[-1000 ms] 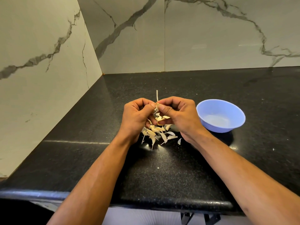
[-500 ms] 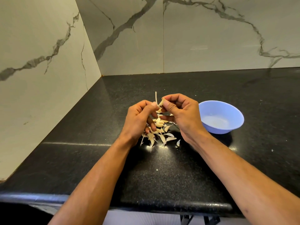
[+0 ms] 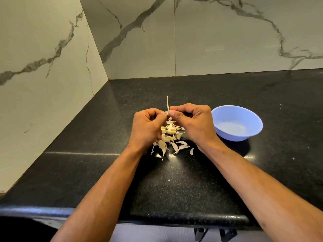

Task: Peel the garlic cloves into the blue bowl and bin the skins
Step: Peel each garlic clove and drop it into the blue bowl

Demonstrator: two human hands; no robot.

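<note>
Left hand (image 3: 146, 129) and right hand (image 3: 194, 124) meet fingertip to fingertip, both pinching small garlic clove (image 3: 166, 112), thin stem sticking up. Beneath: pile of cloves (image 3: 168, 131) on black counter (image 3: 104, 168). Blue bowl (image 3: 251, 119) just right of right hand. Marble wall (image 3: 227, 32) behind.

I see a heap of pale garlic cloves (image 3: 168, 131) and thin papery skins (image 3: 181, 145) on the black counter, one clove (image 3: 166, 112) pinched above it, its stem pointing up. The blue bowl (image 3: 251, 131) sits upright just right of the heap.
</note>
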